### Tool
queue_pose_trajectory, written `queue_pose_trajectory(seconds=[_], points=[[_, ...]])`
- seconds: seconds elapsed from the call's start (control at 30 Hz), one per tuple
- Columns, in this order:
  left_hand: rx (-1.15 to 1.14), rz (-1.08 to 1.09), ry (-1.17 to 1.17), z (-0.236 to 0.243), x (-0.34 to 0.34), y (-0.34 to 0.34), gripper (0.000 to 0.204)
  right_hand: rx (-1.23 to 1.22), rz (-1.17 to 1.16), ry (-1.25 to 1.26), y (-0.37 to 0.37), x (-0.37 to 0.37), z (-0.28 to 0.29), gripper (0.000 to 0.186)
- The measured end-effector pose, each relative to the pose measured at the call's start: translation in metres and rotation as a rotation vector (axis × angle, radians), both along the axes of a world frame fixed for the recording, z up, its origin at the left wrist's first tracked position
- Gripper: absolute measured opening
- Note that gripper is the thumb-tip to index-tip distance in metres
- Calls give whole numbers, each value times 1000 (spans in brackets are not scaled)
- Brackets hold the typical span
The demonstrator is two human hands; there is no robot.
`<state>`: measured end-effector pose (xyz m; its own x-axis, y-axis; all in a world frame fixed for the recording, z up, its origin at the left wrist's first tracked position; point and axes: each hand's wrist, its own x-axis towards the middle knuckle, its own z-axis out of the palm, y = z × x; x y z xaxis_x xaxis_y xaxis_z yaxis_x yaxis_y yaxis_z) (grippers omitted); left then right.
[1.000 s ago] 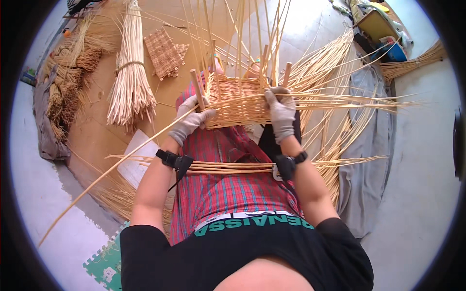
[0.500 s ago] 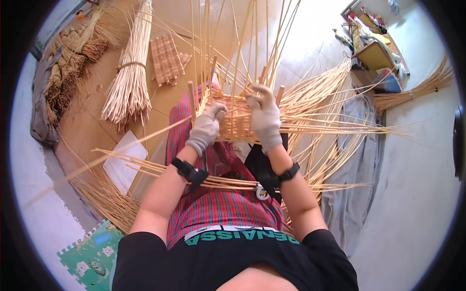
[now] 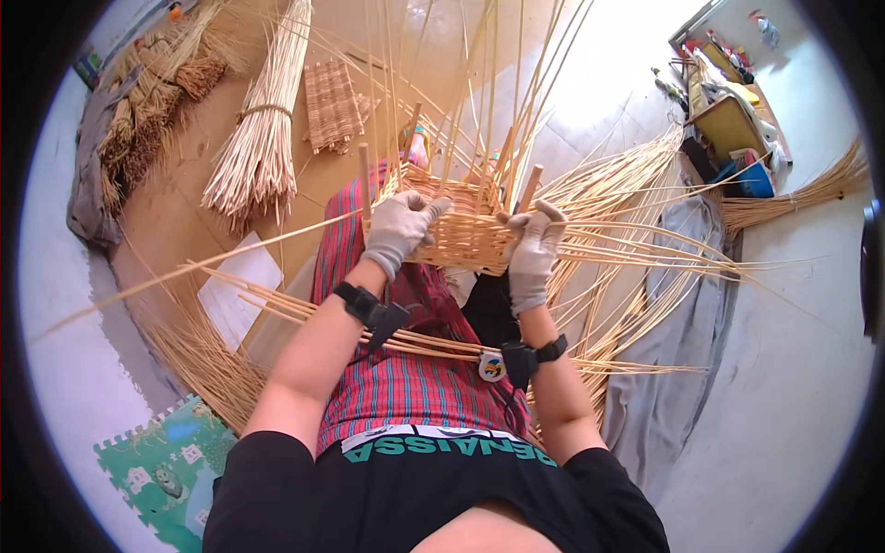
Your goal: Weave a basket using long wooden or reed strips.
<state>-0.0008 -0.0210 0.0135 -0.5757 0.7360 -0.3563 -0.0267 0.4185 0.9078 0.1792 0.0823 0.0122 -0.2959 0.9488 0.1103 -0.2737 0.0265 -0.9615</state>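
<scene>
A partly woven wicker basket [image 3: 466, 241] rests over my lap, with long upright strands rising from its walls and thick wooden stakes at its corners. My left hand [image 3: 402, 229], in a pale work glove, is closed on the near wall toward the left corner, thumb across the rim. At the near right corner, beside a thick stake [image 3: 529, 188], my gloved right hand [image 3: 535, 253] is closed with curled fingers round wicker strands [image 3: 636, 241] that run off to the right. The exact grip is partly hidden by the fingers.
Several loose rods [image 3: 419, 343] lie across my lap. A tied bundle of pale wicker [image 3: 263, 138] and a flat woven panel [image 3: 334, 109] lie far left. Long strands fan over a grey cloth [image 3: 659, 369] at right. A blue bin [image 3: 751, 175] stands far right.
My right hand has moved right and nearer along the basket, from beside the inner wall to the near right corner. My left hand keeps its hold. The whole view has shifted slightly.
</scene>
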Motion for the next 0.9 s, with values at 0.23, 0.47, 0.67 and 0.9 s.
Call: queue_pose_trajectory(seconds=[0.23, 0.47, 0.67, 0.9], points=[[395, 247, 80, -34, 17, -3, 31, 74, 83, -263, 20, 45, 24, 11], [12, -214, 146, 13, 46, 51, 35, 3, -106, -140, 39, 74, 39, 8], [81, -227, 287, -20, 69, 58, 41, 558, 224, -509, 162, -59, 40, 34], [22, -222, -73, -7, 58, 50, 35, 105, -220, -186, 135, 50, 39, 11]])
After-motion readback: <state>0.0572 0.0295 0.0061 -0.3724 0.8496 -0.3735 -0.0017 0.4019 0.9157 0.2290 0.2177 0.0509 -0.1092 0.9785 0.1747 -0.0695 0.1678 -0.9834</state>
